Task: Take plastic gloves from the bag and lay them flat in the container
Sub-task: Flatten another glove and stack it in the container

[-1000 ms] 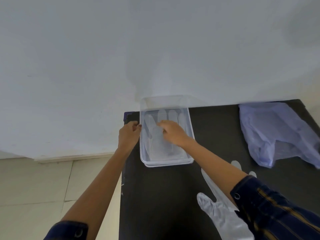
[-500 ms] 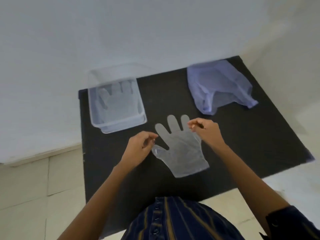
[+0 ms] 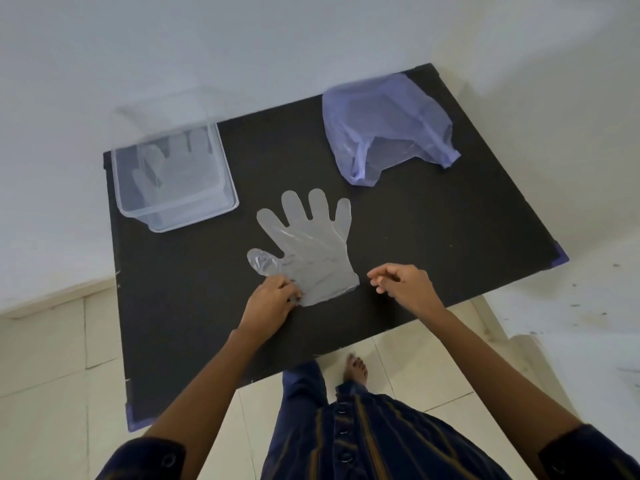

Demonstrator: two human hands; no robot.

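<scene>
Centre frame: clear glove (image 3: 310,247) flat on black surface (image 3: 450,220). Left hand (image 3: 272,299) pinches its cuff corner; right hand (image 3: 403,284) loosely curled, empty. Container (image 3: 227,181) upper left holds gloves; bag (image 3: 384,126) upper right.

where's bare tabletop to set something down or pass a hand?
Free: between container and bag; the right side between bag and table edge; the near-left corner below the container. Crowded: centre, where the glove lies with left hand on its cuff and right hand beside it.
</scene>
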